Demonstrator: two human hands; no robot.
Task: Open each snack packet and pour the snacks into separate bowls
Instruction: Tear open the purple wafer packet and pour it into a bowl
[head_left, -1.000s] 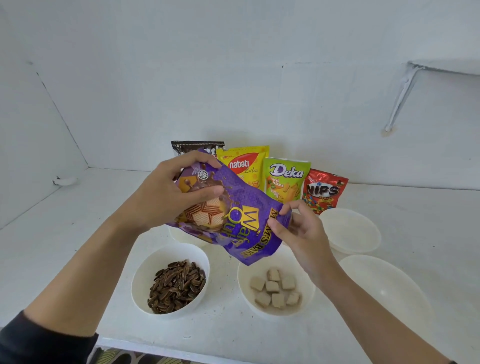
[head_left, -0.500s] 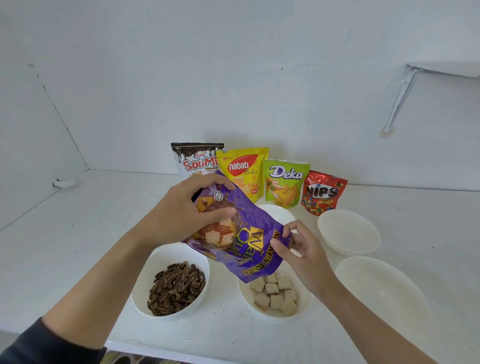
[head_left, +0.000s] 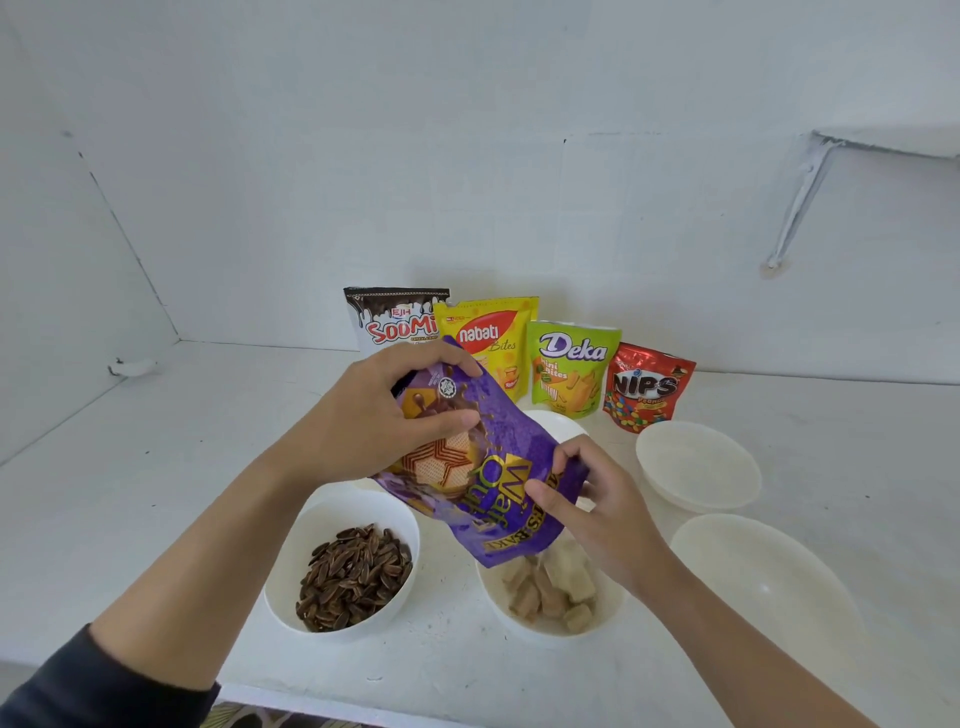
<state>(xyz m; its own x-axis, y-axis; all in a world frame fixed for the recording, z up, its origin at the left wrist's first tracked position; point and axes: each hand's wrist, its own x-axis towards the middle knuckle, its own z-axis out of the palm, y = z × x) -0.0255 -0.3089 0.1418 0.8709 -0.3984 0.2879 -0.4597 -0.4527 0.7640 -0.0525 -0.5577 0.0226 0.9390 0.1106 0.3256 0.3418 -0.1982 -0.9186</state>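
Fingers (head_left: 457, 418) of left hand (head_left: 374, 426) and right hand (head_left: 597, 504) grip the glossy purple packet (head_left: 498, 467), now tipped lower; more square wafers (head_left: 561, 587) fill the round bowl (head_left: 493, 597).

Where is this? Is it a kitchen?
Probably a bare kitchen or pantry corner at home, though I cannot be sure. A flat white counter meets plain white walls, a white metal shelf bracket hangs on the wall, and a row of colourful foil snack packets stands behind round white plastic bowls.

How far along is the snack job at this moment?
Done: seeds fill one bowl. In hand: left hand and right hand tip the purple packet over a second bowl holding wafer cubes. Left: four packets by the wall, seemingly unopened, and empty bowls.
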